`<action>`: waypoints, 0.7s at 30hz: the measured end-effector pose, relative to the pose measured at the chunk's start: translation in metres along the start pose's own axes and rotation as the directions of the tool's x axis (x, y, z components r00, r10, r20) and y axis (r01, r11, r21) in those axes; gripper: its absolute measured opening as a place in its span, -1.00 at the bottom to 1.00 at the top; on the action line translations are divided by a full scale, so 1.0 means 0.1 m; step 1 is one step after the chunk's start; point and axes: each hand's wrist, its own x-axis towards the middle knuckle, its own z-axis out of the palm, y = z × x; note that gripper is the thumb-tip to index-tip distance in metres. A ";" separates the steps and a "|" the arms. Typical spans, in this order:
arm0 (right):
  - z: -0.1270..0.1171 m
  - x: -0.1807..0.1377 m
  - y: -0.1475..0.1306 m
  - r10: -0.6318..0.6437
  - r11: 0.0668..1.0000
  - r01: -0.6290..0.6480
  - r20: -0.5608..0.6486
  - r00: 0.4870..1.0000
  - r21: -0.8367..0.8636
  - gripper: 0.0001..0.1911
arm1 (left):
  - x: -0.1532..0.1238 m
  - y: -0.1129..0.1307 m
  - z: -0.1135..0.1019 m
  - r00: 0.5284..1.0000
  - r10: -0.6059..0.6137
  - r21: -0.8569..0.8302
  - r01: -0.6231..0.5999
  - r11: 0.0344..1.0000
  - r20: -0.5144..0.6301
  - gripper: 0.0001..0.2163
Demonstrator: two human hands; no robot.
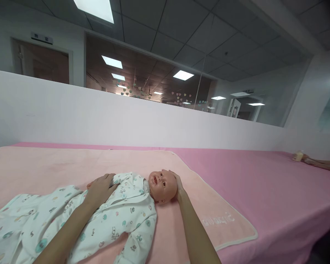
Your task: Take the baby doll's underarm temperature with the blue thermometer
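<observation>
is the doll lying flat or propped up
Lying flat. The doll is on its back on the pink towel, face up, left hand on its chest, right hand cupping its head.

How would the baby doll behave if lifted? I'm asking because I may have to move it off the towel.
The baby doll would probably flop at the body: its printed sleepsuit lies slack and flat. The head looks like hard moulded plastic, likely the heaviest part; the right hand cups it, the left hand rests on the chest. On the soft pink towel it seems unlikely to slide.
</observation>
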 end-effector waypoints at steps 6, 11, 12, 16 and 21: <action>0.08 -0.07 0.00 0.046 0.996 -0.050 -0.061 0.997 -0.075 -0.34 | -0.01 0.00 0.00 1.000 0.008 0.008 -0.008 1.000 -0.012 -0.63; 0.09 -0.06 0.00 0.002 0.997 -0.006 -0.049 0.999 -0.072 -0.45 | -0.02 0.00 -0.01 1.000 0.010 -0.012 -0.010 1.000 -0.006 -0.65; 0.08 -0.04 0.00 -0.011 0.998 0.008 -0.046 0.999 -0.066 -0.49 | -0.02 0.00 -0.02 1.000 0.010 -0.016 -0.010 1.000 -0.003 -0.65; 0.07 -0.02 0.00 -0.018 0.999 0.015 -0.051 0.999 -0.047 -0.58 | -0.02 0.01 -0.03 1.000 0.003 -0.026 -0.003 1.000 0.003 -0.66; 0.14 -0.10 -0.02 0.031 0.994 -0.040 -0.094 0.995 -0.102 -0.41 | -0.02 0.02 -0.03 1.000 0.005 -0.024 -0.005 1.000 0.012 -0.66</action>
